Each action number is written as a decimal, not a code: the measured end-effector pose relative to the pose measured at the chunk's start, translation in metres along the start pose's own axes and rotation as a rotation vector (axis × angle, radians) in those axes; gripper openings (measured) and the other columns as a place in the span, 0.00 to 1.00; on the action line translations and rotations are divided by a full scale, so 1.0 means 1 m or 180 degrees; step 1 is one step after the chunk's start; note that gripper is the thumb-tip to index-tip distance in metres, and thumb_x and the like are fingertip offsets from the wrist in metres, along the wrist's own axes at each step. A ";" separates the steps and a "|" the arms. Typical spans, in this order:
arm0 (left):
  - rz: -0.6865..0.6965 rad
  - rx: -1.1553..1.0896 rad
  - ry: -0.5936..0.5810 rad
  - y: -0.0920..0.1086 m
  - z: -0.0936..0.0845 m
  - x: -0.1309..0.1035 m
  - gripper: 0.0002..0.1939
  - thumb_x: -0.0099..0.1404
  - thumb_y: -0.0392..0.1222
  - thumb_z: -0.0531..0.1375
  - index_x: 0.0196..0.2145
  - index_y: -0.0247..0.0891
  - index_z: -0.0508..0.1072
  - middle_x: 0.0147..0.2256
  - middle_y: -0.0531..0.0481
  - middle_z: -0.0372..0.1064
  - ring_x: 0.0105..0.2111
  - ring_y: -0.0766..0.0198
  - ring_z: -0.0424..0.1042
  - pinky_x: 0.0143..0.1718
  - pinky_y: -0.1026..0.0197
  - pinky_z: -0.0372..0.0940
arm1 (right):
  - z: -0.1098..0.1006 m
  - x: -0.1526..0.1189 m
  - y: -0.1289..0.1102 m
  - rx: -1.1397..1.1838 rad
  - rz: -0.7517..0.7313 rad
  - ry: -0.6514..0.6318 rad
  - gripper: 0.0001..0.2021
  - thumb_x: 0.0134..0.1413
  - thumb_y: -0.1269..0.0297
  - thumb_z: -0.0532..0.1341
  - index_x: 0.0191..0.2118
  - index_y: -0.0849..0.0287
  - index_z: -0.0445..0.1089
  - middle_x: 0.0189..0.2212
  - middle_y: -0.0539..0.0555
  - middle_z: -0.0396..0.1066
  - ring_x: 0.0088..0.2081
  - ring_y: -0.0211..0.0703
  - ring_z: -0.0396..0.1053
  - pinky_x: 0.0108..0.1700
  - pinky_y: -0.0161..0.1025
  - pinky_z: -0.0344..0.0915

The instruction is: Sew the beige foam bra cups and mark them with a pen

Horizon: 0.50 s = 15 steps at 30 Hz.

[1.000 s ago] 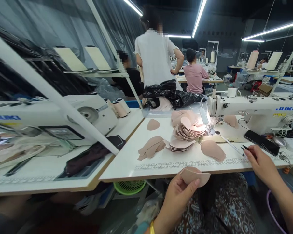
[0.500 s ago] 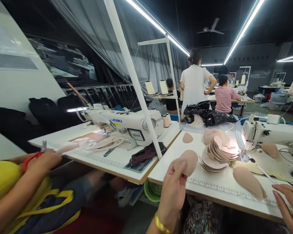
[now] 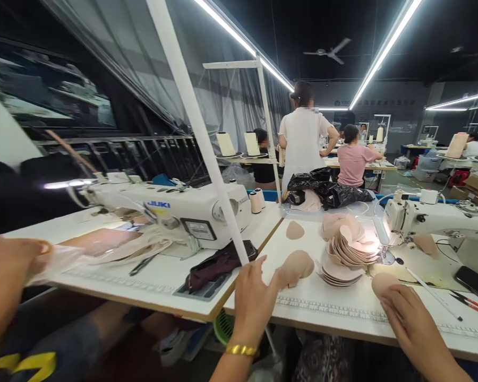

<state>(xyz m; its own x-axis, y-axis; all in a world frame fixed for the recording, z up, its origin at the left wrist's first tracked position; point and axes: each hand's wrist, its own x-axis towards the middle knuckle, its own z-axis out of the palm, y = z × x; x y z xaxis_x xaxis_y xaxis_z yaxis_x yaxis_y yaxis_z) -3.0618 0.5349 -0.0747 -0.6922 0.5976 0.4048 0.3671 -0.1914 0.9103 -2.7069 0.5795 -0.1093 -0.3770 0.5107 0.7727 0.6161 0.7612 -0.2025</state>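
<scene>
My left hand (image 3: 253, 300), with a gold bracelet at the wrist, is open at the table's front edge. Its thumb reaches a beige cup-shaped fabric piece (image 3: 298, 265) lying on the white table; whether they touch I cannot tell. Over on the right, my right hand (image 3: 412, 315) has its fingers closed on the near end of another beige cup-shaped piece (image 3: 382, 284), partly hidden by the fingers. Between the hands stands a stack of beige cup-shaped pieces (image 3: 348, 252). A smaller beige piece (image 3: 295, 230) lies farther back.
At right are a sewing machine (image 3: 450, 215), a white stick-like tool (image 3: 438, 297), red-handled scissors (image 3: 476, 305) and a black phone (image 3: 476, 284). A black plastic bag (image 3: 330, 188) lies behind. Left, a co-worker's hand (image 3: 11, 265) holds pale fabric by a JUKI machine (image 3: 163, 212).
The beige piece that my left hand held up now lies on the table, and that hand has opened. My right hand has moved left onto the other beige piece. The view has shifted right.
</scene>
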 end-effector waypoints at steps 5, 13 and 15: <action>0.1992 0.1115 -0.0871 -0.008 0.015 0.003 0.17 0.66 0.41 0.60 0.52 0.43 0.76 0.52 0.41 0.73 0.54 0.45 0.70 0.57 0.42 0.66 | 0.017 0.030 -0.010 -0.0047 -0.0017 -0.0070 0.13 0.69 0.69 0.56 0.56 0.53 0.68 0.45 0.60 0.71 0.47 0.54 0.71 0.46 0.51 0.74; 0.2894 0.1346 -0.2127 0.003 0.053 0.009 0.21 0.62 0.28 0.63 0.52 0.44 0.76 0.49 0.44 0.78 0.57 0.45 0.70 0.59 0.42 0.59 | 0.044 0.061 -0.001 -0.0717 -0.0438 -0.0191 0.16 0.64 0.78 0.56 0.48 0.53 0.76 0.46 0.57 0.73 0.44 0.51 0.68 0.44 0.45 0.66; 0.2891 0.1348 -0.2183 0.006 0.059 0.010 0.12 0.64 0.28 0.62 0.41 0.44 0.79 0.38 0.45 0.79 0.47 0.48 0.75 0.56 0.44 0.60 | 0.046 0.063 0.001 -0.0687 -0.0490 -0.0244 0.15 0.64 0.79 0.56 0.42 0.54 0.77 0.43 0.56 0.74 0.42 0.50 0.67 0.43 0.44 0.63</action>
<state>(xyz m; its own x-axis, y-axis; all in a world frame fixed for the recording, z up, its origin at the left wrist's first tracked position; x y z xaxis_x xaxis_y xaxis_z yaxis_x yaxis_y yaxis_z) -3.0301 0.5854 -0.0699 0.3484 0.6905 0.6339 0.8103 -0.5618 0.1666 -2.7624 0.6309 -0.0882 -0.5238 0.4305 0.7351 0.6776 0.7335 0.0532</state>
